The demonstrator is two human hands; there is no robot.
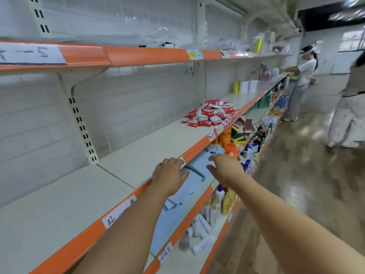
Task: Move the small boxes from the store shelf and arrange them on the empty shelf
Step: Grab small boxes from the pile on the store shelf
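Note:
A heap of several small red-and-white boxes [210,113] lies on the white shelf [142,149] with an orange front edge, farther along to the right. Both my arms reach forward past that shelf's front edge. My left hand [169,173] hovers at the orange edge with loosely curled fingers and holds nothing. My right hand [225,168] is stretched out a little to the right, over the lower shelves, fingers relaxed and empty. Both hands are well short of the box heap. The near part of the shelf in front of me is bare.
An upper orange-edged shelf [138,54] carries paper labels. Lower shelves hold bottles [223,200], orange packs and sponges [237,133]. A person in white [302,80] stands at the far end of the shelving; another person [349,107] stands in the aisle at right.

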